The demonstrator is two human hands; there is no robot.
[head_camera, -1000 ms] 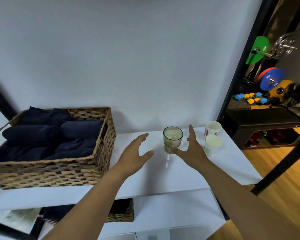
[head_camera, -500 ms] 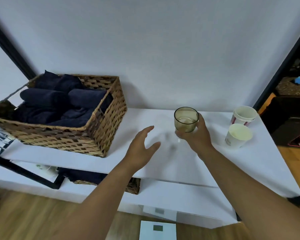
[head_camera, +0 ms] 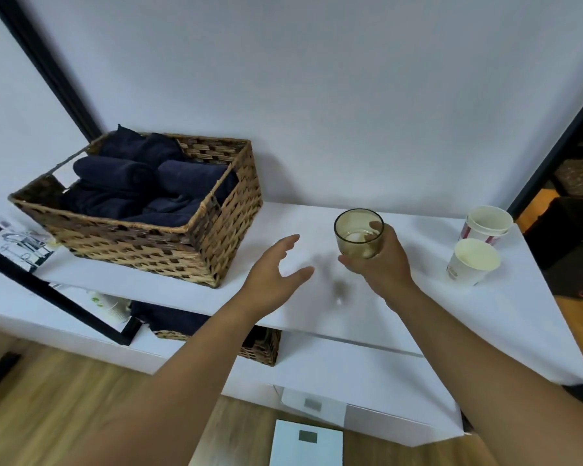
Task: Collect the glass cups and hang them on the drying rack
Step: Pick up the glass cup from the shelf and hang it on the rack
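A smoky olive-tinted glass cup [head_camera: 356,230] is upright in my right hand [head_camera: 382,267], which wraps it from the right and below, fingers behind it. The cup is lifted slightly above the white shelf top [head_camera: 367,297]; a faint shadow lies on the shelf below it. My left hand [head_camera: 271,275] hovers just left of the cup with fingers spread and nothing in it. No drying rack is in view.
A wicker basket [head_camera: 169,243] of dark blue towels stands at the left of the shelf. Two paper cups [head_camera: 472,260] stand at the right end. A second basket [head_camera: 260,348] sits on the lower shelf. A white scale [head_camera: 307,445] lies on the wooden floor.
My right hand went from open beside the glass cup to gripping it and raising it off the shelf. The camera has turned left and down. My left hand stayed open.
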